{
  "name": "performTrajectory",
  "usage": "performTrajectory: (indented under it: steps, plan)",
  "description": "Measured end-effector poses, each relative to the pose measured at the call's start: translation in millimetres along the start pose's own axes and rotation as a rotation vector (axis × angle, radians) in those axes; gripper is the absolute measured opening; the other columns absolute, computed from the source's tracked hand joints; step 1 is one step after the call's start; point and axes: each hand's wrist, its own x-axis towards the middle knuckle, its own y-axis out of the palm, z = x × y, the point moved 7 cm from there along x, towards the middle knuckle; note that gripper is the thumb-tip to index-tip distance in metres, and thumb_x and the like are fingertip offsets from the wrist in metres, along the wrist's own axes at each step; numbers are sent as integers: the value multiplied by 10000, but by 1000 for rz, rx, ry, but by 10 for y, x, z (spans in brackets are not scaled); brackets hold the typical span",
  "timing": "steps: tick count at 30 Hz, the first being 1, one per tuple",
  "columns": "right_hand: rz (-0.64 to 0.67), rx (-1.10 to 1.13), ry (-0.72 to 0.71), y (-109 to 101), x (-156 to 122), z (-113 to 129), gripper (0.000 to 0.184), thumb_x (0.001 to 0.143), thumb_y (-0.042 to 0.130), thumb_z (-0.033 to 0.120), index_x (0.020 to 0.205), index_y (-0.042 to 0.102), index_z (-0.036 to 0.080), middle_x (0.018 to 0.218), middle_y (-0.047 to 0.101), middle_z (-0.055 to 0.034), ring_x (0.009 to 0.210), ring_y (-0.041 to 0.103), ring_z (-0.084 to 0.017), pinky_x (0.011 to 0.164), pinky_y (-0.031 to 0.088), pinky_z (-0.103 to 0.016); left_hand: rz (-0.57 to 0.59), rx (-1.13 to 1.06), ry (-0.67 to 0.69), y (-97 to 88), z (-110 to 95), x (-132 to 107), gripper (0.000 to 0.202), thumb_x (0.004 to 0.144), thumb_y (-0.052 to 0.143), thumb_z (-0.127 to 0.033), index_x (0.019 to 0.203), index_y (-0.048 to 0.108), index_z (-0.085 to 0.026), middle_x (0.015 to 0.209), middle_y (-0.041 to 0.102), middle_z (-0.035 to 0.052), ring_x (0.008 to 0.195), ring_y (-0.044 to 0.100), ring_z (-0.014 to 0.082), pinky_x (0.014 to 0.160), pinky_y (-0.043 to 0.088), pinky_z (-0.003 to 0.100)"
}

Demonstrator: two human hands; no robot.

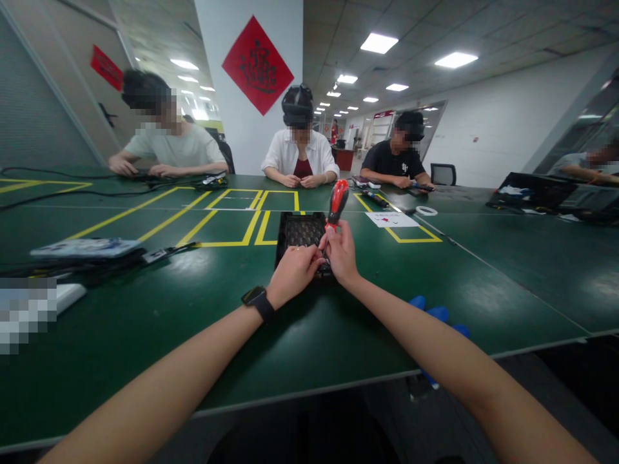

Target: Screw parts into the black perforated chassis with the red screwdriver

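Note:
My right hand (342, 256) is closed around the lower part of a screwdriver (338, 201). Its red and black handle points up and its thin shaft runs down between my fingers. Beneath both hands lies a black open case or tray (289, 225) with a patterned, cell-like inside. My left hand (296, 270), with a black watch on the wrist, rests over the near part of the case. Its fingertips are pinched together beside the screwdriver's shaft; what they hold is hidden. The tip of the screwdriver cannot be made out.
Blue rounded objects (438, 314) lie partly behind my right forearm. A flat patterned box (87, 248) and black cables (167, 252) are at left. Beyond the case are yellow tape outlines (217, 244) and a white sheet (391, 220). Several people sit around the green table (207, 361).

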Motion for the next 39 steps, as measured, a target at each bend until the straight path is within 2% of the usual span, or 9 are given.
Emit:
performTrajectory:
  steps: [9, 16, 22, 31, 39]
  plan:
    - [-27, -23, -13, -17, -13, 8, 242, 879, 449, 421, 1003, 448, 213, 575, 476, 68, 456, 408, -55, 433, 311, -161, 32, -20, -21, 16, 19, 9, 133, 815, 594, -297, 768, 552, -180, 729, 640, 20, 721, 590, 178, 692, 394, 303]
    - [3, 11, 21, -5, 0, 13, 273, 899, 387, 417, 1033, 479, 197, 580, 508, 63, 399, 369, -43, 393, 288, -164, 34, 60, 32, 33, -12, 16, 117, 874, 486, -223, 803, 563, -171, 772, 645, 49, 730, 595, 175, 710, 405, 305]
    - [49, 13, 58, 23, 8, 4, 316, 888, 409, 432, 1044, 504, 174, 576, 516, 60, 371, 348, -37, 369, 269, -169, 41, 76, 42, 40, -24, 12, 146, 891, 433, -190, 845, 570, -167, 815, 649, 60, 761, 595, 181, 728, 404, 311]
    - [35, 11, 24, 26, -9, 45, 298, 888, 427, 424, 1042, 499, 180, 556, 487, 67, 400, 369, -42, 398, 295, -163, -39, -9, -26, -34, -6, 6, 114, 859, 518, -264, 791, 556, -181, 732, 637, 10, 713, 578, 166, 702, 388, 298]
    - [15, -8, 10, 7, -7, 26, 300, 883, 433, 429, 1038, 502, 182, 573, 495, 61, 421, 379, -42, 412, 302, -156, -29, -29, -58, -17, 35, 5, 140, 828, 579, -301, 762, 568, -178, 709, 634, 10, 692, 578, 162, 679, 385, 285]
